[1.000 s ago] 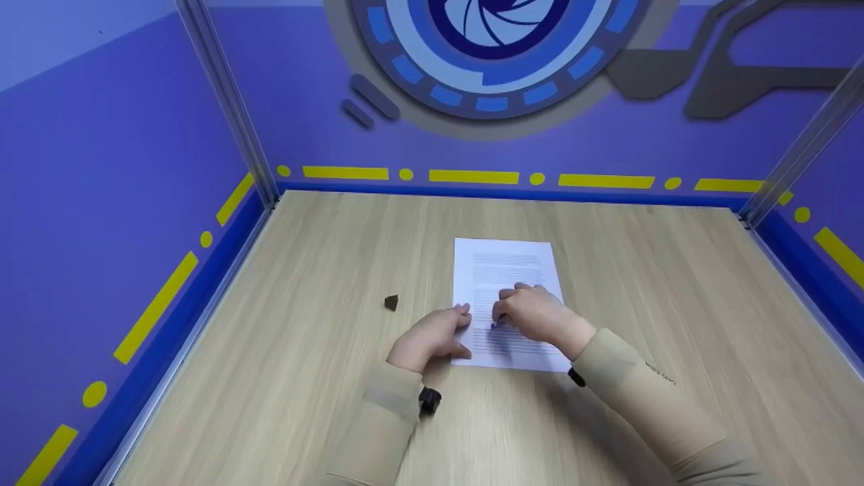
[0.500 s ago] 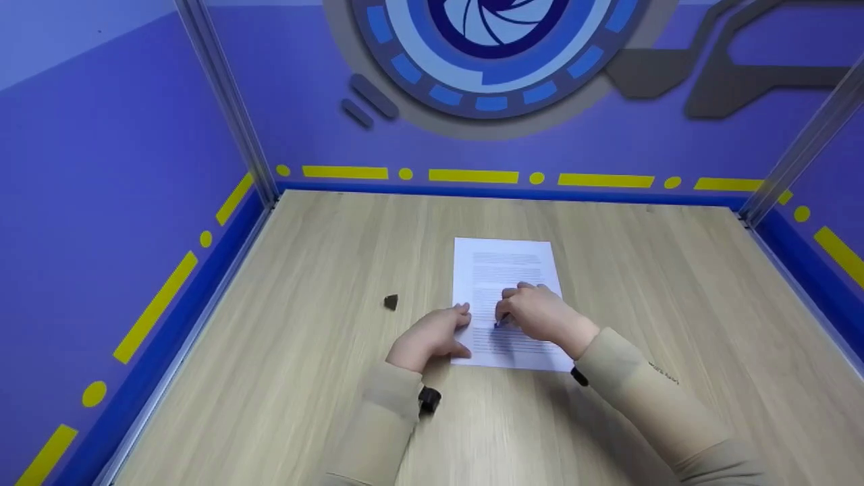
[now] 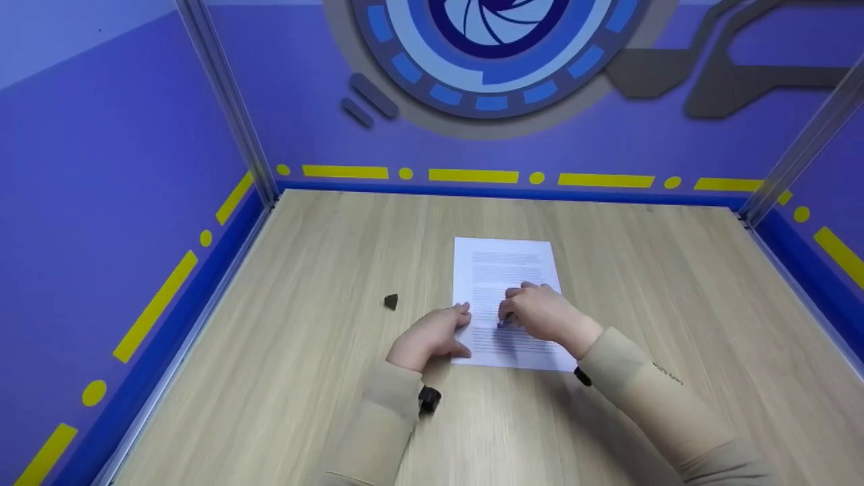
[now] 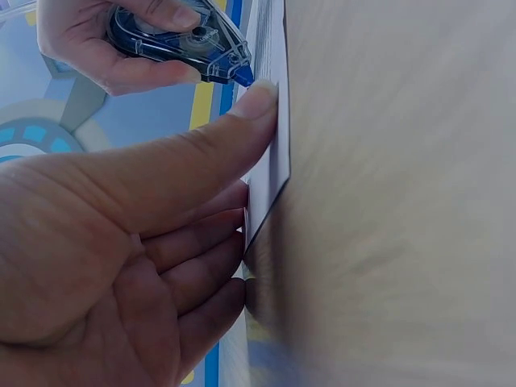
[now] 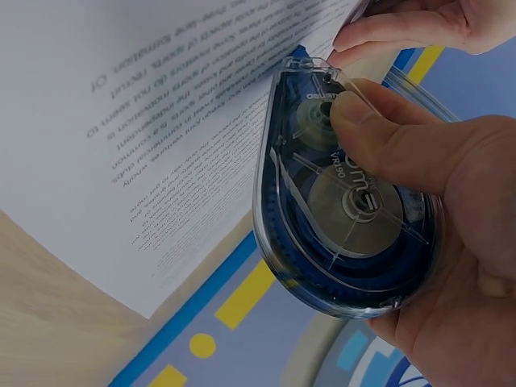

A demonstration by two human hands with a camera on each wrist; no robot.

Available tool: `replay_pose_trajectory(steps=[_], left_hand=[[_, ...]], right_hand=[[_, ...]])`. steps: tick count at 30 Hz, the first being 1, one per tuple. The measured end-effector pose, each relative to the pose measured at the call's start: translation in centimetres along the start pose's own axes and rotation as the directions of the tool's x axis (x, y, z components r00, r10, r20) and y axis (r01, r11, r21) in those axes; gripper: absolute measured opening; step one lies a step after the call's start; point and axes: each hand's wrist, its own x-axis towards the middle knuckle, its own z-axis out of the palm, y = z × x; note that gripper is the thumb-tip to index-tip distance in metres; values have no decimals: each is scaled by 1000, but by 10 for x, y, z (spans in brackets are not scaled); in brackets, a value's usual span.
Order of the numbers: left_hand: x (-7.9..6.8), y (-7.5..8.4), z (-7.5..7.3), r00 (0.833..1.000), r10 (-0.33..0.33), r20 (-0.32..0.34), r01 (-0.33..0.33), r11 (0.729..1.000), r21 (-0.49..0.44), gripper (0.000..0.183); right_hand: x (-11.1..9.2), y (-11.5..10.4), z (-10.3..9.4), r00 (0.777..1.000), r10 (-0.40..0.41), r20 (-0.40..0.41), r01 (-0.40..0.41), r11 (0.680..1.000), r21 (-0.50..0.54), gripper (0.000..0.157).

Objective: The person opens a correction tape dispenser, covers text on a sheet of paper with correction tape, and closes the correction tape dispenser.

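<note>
A printed sheet of paper (image 3: pixel 503 246) lies flat on the wooden table. Between thumb and fingers, my right hand (image 3: pixel 543 312) pinches a correction tape dispenser (image 5: pixel 347 193) with a clear casing and blue inner parts. Its blue tip (image 5: pixel 299 52) points down at the printed lines and appears to touch the paper. On the sheet's left edge rests my left hand (image 3: pixel 435 334), thumb and fingers spread apart and pressing it down. From the left wrist view, the left thumb (image 4: pixel 258 98) lies on the paper near the dispenser's tip.
A small dark, angular piece (image 3: pixel 391 302) lies on the table (image 3: pixel 324 270) left of the sheet. Purple-blue panels (image 3: pixel 405 142) with yellow marks stand behind and at both sides. Each wrist wears a black band, the left one (image 3: pixel 429 401) showing most.
My right hand has slid slightly to the right along the printed lines, carrying the correction tape dispenser. The left hand and the paper stay in place.
</note>
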Motion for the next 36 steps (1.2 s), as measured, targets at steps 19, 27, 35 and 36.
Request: replay_pose_trajectory(steps=[19,27,35,36], left_hand=[[-1,1,0,1000,-13,1,13,1000,1,72],[0,0,1,1000,-14,0,14,1000,1,72],[0,0,2,1000,-10,-4,10,1000,5,72],[0,0,1,1000,-11,-4,11,1000,0,72]], right_hand=[[-4,4,-1,999,-23,-30,22,1000,-10,17],[-5,5,-1,1000,-19,-15,19,1000,-17,16],[-5,6,0,999,-27,-17,27,1000,-16,16],[-5,6,0,999,-28,-21,28,999,-15,17]])
